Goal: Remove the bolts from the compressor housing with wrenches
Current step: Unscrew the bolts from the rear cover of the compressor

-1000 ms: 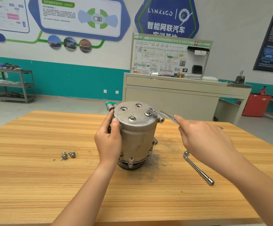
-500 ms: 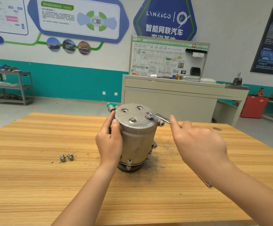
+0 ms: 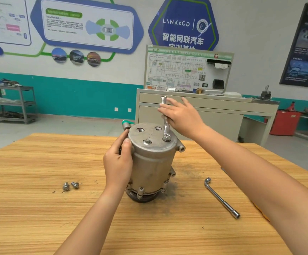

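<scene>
Two loose steel bolts (image 3: 70, 185) lie left of centre on the wood-grain bench (image 3: 39, 218). Left hand (image 3: 118, 162), fingers wrapped round the grey cast compressor housing (image 3: 153, 162), upright mid-bench. Shiny offset wrench (image 3: 166, 126), ring end on housing top; raised right hand (image 3: 181, 115), fingers gripping its handle. L-shaped socket wrench (image 3: 221, 197) lies toward the right edge.

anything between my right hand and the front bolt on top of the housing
Nothing visible. The front bolt stands uncovered on the housing top; the left hand grips the side beside it, and the wrench in the right hand sits farther right.
</scene>
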### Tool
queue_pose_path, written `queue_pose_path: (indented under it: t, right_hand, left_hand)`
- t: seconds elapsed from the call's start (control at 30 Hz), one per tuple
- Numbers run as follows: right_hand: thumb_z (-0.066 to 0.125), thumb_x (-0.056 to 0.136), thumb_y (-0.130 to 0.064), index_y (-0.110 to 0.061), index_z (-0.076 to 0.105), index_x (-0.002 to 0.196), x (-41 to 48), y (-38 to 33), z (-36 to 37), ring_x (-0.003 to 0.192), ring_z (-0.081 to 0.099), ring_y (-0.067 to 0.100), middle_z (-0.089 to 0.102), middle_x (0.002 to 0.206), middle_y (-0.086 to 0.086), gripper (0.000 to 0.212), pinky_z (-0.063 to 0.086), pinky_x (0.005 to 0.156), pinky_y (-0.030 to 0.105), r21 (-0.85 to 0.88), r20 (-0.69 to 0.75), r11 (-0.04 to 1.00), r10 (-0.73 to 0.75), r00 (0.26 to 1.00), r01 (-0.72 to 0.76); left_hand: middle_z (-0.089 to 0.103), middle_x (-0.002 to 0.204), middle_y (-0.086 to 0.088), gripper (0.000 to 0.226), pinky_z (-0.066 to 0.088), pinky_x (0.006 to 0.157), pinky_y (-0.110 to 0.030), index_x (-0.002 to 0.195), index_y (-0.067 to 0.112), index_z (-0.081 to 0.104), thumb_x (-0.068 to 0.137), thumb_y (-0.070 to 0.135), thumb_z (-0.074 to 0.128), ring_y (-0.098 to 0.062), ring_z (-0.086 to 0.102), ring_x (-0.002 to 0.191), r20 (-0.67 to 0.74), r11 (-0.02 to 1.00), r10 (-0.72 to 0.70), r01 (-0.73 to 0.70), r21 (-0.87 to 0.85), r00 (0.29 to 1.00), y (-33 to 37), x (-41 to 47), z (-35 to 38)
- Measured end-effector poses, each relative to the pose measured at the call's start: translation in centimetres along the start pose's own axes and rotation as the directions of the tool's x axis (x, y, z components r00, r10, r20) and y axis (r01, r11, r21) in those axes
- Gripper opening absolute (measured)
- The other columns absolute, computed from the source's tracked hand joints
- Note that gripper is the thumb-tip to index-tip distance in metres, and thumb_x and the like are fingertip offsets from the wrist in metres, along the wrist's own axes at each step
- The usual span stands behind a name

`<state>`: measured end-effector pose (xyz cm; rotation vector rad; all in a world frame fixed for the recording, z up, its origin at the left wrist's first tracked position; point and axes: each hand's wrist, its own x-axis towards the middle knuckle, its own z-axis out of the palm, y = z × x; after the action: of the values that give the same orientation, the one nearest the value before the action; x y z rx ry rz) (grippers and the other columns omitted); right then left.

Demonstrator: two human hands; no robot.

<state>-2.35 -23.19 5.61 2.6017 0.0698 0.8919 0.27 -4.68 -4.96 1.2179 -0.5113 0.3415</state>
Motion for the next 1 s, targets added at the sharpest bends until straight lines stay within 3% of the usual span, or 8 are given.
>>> queue_pose_path:
  t: [0.07,0.13,0.2,0.27,0.4,0.57,0.8,1.0]
  right_hand:
    - [0.048,0.094,-0.013,-0.005,0.058,0.122,0.0,-0.5,-0.1,0.124,0.047,0.029,0.056,0.128,0.010,0.031,0.022,0.108,0.049,0.007,-0.165,1.000,-0.020,0.986,0.021]
    - [0.046,0.095,-0.012,0.001,0.061,0.113,-0.7,-0.4,-0.6,0.113,0.055,0.031,0.063,0.116,0.016,0.027,0.028,0.104,0.044,0.157,-0.324,0.972,0.216,0.921,-0.173]
    - [0.038,0.099,-0.018,0.002,0.058,0.106,-1.9,-0.3,-1.8,0.095,0.059,0.033,0.065,0.097,0.020,0.029,0.038,0.088,0.040,0.403,-0.296,0.837,0.502,0.813,-0.371]
    - [0.034,0.099,-0.021,-0.001,0.053,0.104,-3.8,-0.7,-3.3,0.072,0.059,0.035,0.061,0.074,0.015,0.028,0.044,0.066,0.041,0.535,-0.227,0.761,0.549,0.804,-0.368]
    - [0.035,0.098,-0.024,-0.019,0.044,0.126,-9.0,-3.3,-5.9,0.053,0.050,0.025,0.044,0.055,-0.006,0.030,0.040,0.048,0.032,0.240,-0.065,0.922,0.328,0.942,-0.304]
    - [0.032,0.098,-0.025,-0.039,0.019,0.139,-11.8,-4.9,-7.7,0.070,0.053,0.022,0.047,0.072,-0.006,0.045,0.029,0.043,0.025,-0.091,0.172,0.936,0.352,0.920,-0.341]
    - [0.038,0.091,-0.004,-0.032,0.014,0.142,-10.4,-5.8,-8.7,0.055,0.032,0.017,0.028,0.065,-0.004,0.063,0.024,0.041,0.026,-0.252,0.199,0.922,0.346,0.917,-0.293]
    - [0.034,0.089,0.002,-0.008,0.012,0.145,-10.5,-8.5,-9.5,0.088,0.055,0.025,0.054,0.102,0.009,0.061,0.027,0.052,0.028,-0.347,0.248,0.925,0.248,0.936,-0.153]
  left_hand:
    - [0.058,0.108,0.025,0.032,0.041,0.079,0.000,0.124,0.018,0.061,0.097,0.013,0.044,0.023,0.051,0.099,-0.013,1.000,-0.007,0.007,-0.014,1.000,-0.1,0.0,-0.4]
    - [0.059,0.109,0.023,0.033,0.040,0.079,0.000,0.124,0.017,0.060,0.097,0.013,0.043,0.023,0.051,0.099,-0.027,0.999,-0.015,0.014,-0.029,1.000,-0.3,0.0,-0.8]
    - [0.059,0.110,0.022,0.033,0.040,0.080,0.000,0.125,0.016,0.060,0.097,0.013,0.042,0.023,0.050,0.100,-0.038,0.999,-0.025,0.024,-0.040,0.999,-0.5,0.1,-1.1]
    - [0.059,0.110,0.021,0.033,0.040,0.081,0.000,0.126,0.015,0.059,0.098,0.013,0.042,0.023,0.050,0.101,-0.044,0.999,-0.023,0.021,-0.042,0.999,-0.6,0.0,-1.1]
    - [0.060,0.111,0.021,0.034,0.041,0.080,-0.001,0.127,0.013,0.059,0.097,0.013,0.044,0.023,0.050,0.102,-0.050,0.999,-0.019,0.016,-0.052,0.999,-0.5,-0.3,-0.8]
    - [0.061,0.117,0.015,0.034,0.042,0.086,-0.004,0.127,0.014,0.060,0.096,0.015,0.045,0.021,0.047,0.108,-0.046,0.998,-0.024,0.021,-0.051,0.999,-0.3,-0.5,-0.4]
    - [0.061,0.116,0.014,0.034,0.041,0.085,-0.003,0.127,0.015,0.059,0.096,0.014,0.045,0.020,0.049,0.104,-0.070,0.998,-0.033,0.030,-0.047,0.997,-0.3,-0.5,-0.7]
    - [0.059,0.111,0.025,0.034,0.040,0.081,-0.001,0.126,0.018,0.060,0.096,0.014,0.045,0.024,0.048,0.101,-0.059,0.998,-0.035,0.032,-0.045,0.998,-0.1,-0.6,-0.3]
